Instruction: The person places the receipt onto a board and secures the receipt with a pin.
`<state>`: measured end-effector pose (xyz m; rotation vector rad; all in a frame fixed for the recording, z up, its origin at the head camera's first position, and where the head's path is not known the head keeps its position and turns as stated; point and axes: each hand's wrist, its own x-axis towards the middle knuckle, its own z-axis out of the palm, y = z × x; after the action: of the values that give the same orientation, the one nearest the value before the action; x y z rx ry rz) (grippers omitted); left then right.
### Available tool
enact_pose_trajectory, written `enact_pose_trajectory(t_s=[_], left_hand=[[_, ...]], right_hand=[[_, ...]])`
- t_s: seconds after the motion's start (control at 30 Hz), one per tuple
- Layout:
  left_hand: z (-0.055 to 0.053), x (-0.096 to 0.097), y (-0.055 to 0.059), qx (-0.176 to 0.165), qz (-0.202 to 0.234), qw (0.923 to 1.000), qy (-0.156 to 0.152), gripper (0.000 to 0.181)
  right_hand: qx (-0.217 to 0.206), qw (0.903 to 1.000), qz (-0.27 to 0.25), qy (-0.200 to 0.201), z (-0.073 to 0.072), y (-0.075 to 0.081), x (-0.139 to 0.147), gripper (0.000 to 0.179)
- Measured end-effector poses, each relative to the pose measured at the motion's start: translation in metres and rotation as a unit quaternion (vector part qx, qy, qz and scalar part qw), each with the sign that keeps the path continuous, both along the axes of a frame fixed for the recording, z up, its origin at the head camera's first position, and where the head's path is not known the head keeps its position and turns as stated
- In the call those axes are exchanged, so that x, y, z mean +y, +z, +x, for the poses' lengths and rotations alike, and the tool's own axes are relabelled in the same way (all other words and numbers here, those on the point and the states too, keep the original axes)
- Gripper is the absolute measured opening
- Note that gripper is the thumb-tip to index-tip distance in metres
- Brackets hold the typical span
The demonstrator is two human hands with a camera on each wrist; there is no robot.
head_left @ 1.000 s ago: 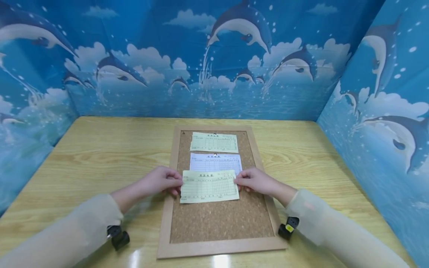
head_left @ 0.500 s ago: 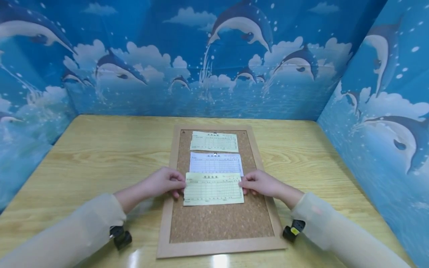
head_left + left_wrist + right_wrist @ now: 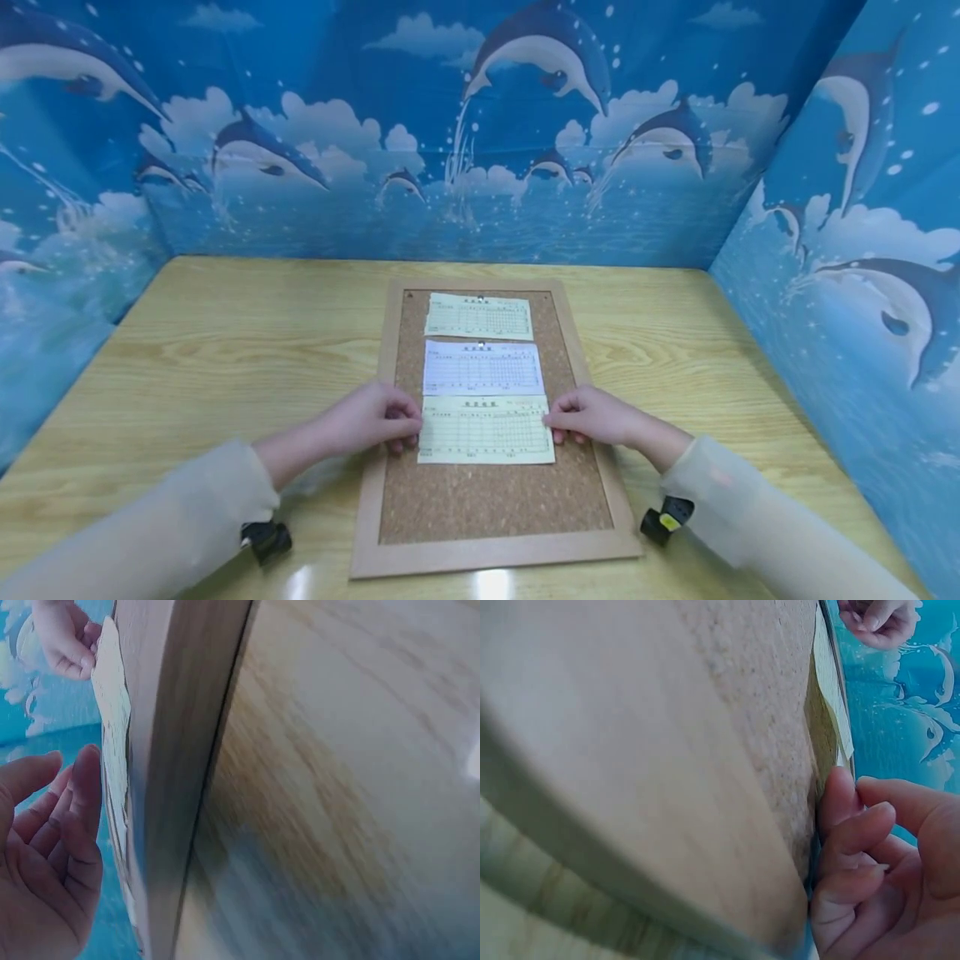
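A pale green receipt slip (image 3: 486,432) with a printed grid lies over the corkboard (image 3: 495,504), just below a lilac slip (image 3: 483,368). At its right edge my right hand (image 3: 588,415) pinches the paper between thumb and finger; the right wrist view shows the slip's corner (image 3: 844,739) at those fingertips. My left hand (image 3: 375,418) is at the slip's left edge. In the left wrist view its thumb and loosely bent fingers (image 3: 88,776) stand apart, with nothing between them, beside the paper (image 3: 114,712).
Another green slip (image 3: 478,317) is at the top of the board, with a small pin (image 3: 481,298) at its upper edge. A similar pin (image 3: 482,343) is on the lilac slip. The board's wooden frame (image 3: 495,552) rests on a wood-grain table (image 3: 262,333). Dolphin-print cloth (image 3: 315,208) walls the back and sides.
Both hands have moved the green slip right and slightly toward the person, uncovering the lilac slip's lower part. The green slip now lies straighter and flatter below it.
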<state>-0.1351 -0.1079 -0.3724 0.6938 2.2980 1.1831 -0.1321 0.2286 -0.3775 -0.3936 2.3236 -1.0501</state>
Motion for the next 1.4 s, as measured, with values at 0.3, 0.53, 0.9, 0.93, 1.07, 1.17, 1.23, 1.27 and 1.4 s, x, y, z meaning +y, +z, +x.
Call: enact_pose_trajectory(t_s=[0.3, 0.53, 0.9, 0.93, 1.07, 1.17, 1.23, 1.27, 1.4], left_hand=[[0.021, 0.013, 0.003, 0.356, -0.158, 0.9092, -0.147, 0.036], [0.036, 0.013, 0.005, 0.325, -0.229, 0.8912, -0.219, 0.060], [0.041, 0.013, 0.002, 0.292, -0.247, 0.8953, -0.228, 0.064], [0.041, 0.013, 0.003, 0.290, -0.245, 0.8967, -0.228, 0.064], [0.040, 0.014, 0.004, 0.280, -0.246, 0.8993, -0.229, 0.064], [0.039, 0.014, 0.004, 0.277, -0.250, 0.8979, -0.234, 0.064], [0.038, 0.013, 0.003, 0.277, -0.251, 0.8968, -0.237, 0.063], [0.038, 0.013, 0.003, 0.276, -0.252, 0.8966, -0.238, 0.063], [0.037, 0.013, 0.001, 0.277, -0.248, 0.8970, -0.239, 0.064]], right_hand=[[-0.013, 0.9998, -0.002, 0.017, -0.002, 0.001, 0.003, 0.029], [-0.005, 0.9997, 0.006, 0.021, 0.000, 0.004, 0.001, 0.028], [0.012, 0.9987, 0.044, 0.022, 0.000, 0.008, 0.000, 0.030], [0.019, 0.9982, 0.052, 0.025, 0.000, 0.008, -0.001, 0.031], [0.076, 0.9911, 0.102, 0.039, 0.001, 0.012, -0.004, 0.034], [0.134, 0.9796, 0.144, 0.044, 0.004, 0.014, -0.009, 0.030], [0.158, 0.9741, 0.155, 0.046, 0.005, 0.014, -0.012, 0.020], [0.166, 0.9724, 0.157, 0.048, 0.006, 0.014, -0.014, 0.015], [0.180, 0.9693, 0.159, 0.055, 0.008, 0.013, -0.018, 0.008]])
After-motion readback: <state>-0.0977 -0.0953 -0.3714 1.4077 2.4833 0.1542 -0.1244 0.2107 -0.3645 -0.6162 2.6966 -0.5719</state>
